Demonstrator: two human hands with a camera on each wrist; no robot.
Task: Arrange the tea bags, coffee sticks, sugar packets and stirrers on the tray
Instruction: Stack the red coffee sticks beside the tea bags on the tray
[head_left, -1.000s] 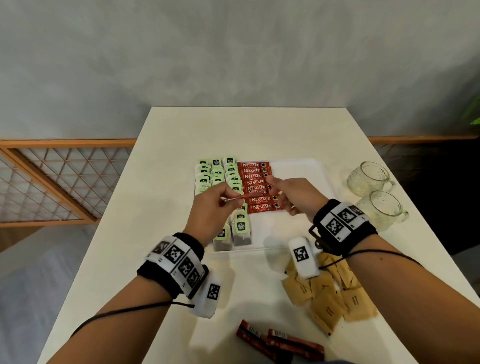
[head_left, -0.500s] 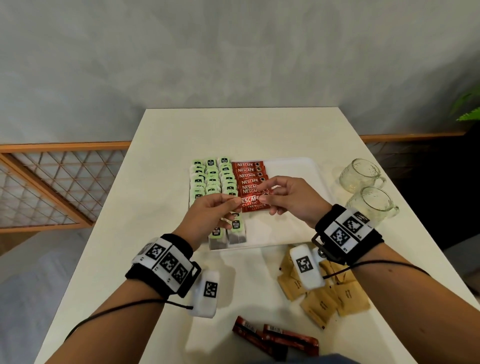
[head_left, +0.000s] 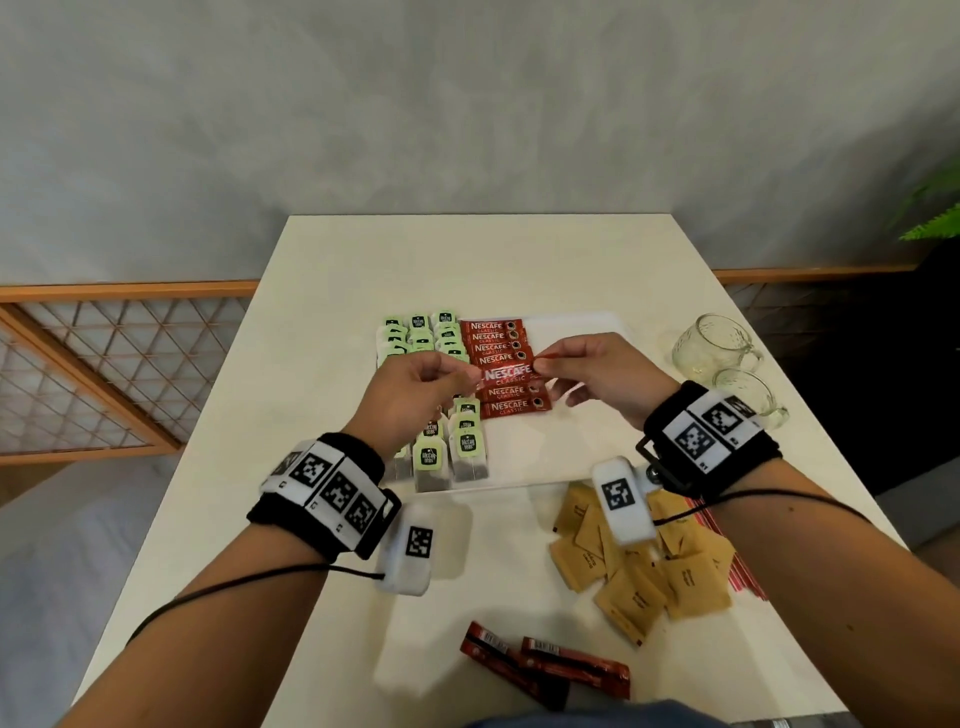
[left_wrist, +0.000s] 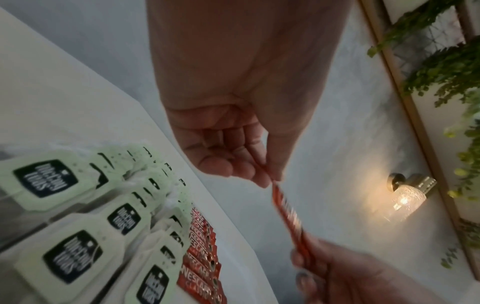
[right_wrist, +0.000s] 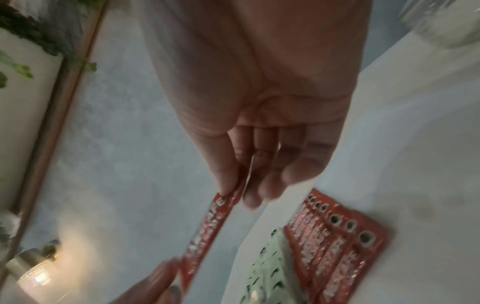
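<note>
Red Nescafé coffee stick (head_left: 506, 373) stretched level above the tray (head_left: 571, 457), over the laid row of sticks (head_left: 498, 364), left hand (head_left: 410, 395) pinching one end, right hand (head_left: 597, 379) pinching the other, fingers curled

Head view: bright, even, soft light; faint shadows on counter (head_left: 332, 270) under wrists; wide-angle bending at edges; near coffee sticks (head_left: 545, 670) smeared. Wrist views: dimmer, grainy, motion-blurred; palms shadowed. Warm wall lamp (left_wrist: 407, 197) glows, halo on wall. Tea bag labels (left_wrist: 46, 179) soft, streaked.
</note>
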